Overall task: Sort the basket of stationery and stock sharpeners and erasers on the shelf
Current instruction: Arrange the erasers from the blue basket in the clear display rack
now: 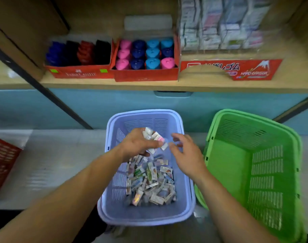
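I see a lilac basket (146,216) beside a bright green basket (228,163), a red mesh basket (2,163) at the left, red boxes (146,76) holding pink, navy and sky-blue sharpeners (144,55), and white, pastel-printed erasers (149,181)

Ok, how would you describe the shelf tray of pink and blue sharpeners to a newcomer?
Start at the wooden shelf above the lilac plastic basket. Of three red-fronted boxes in a row, take the middle box. Only it holds rounded-triangle sharpeners in pink, navy and light blue; the left box holds darker ones.
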{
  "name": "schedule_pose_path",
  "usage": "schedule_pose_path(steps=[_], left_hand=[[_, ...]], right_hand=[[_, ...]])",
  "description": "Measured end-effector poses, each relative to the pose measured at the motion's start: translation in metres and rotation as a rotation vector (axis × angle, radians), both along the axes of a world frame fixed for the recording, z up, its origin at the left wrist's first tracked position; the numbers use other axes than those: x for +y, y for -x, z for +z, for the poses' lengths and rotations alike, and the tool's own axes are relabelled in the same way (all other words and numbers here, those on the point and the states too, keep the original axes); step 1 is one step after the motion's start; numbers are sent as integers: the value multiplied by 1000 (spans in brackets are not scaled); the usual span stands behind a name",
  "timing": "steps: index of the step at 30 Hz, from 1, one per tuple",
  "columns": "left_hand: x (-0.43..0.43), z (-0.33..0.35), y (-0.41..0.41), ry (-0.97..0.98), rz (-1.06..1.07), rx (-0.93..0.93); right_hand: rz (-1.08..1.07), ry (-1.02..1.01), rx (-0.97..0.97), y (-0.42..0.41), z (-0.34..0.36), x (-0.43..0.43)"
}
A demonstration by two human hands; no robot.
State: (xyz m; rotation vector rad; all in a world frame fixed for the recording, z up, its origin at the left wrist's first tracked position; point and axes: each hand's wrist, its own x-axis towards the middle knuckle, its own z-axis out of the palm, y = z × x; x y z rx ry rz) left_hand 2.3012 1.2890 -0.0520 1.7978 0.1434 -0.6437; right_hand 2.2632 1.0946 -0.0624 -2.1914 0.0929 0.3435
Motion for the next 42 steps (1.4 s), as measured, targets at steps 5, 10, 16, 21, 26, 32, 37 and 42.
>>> schedule_pose_path(steps=[5, 10, 16, 21, 26, 32, 37, 42], left_hand=[[0, 84, 15, 125, -79, -71], [3, 136, 25, 167, -59, -55], [-4, 155, 29, 176, 25, -84], [-23, 154, 24, 199, 104, -111], [-41, 154, 13, 225, 166, -135], [-49, 150, -2, 228, 173, -165], [-48, 143, -10, 173, 177, -156], [-36, 138, -22, 177, 252, -126]], right_hand=[[-48, -647, 123, 12, 69, 13], [-105, -797, 118, 19, 107, 1], [-217, -838, 147, 20, 127, -12], [-229, -872, 89, 18, 128, -17], [-147, -855, 28, 10, 127, -22], [-128, -882, 76, -8, 132, -20], [-35, -778, 74, -26, 127, -16], [-37, -685, 124, -44, 123, -20]])
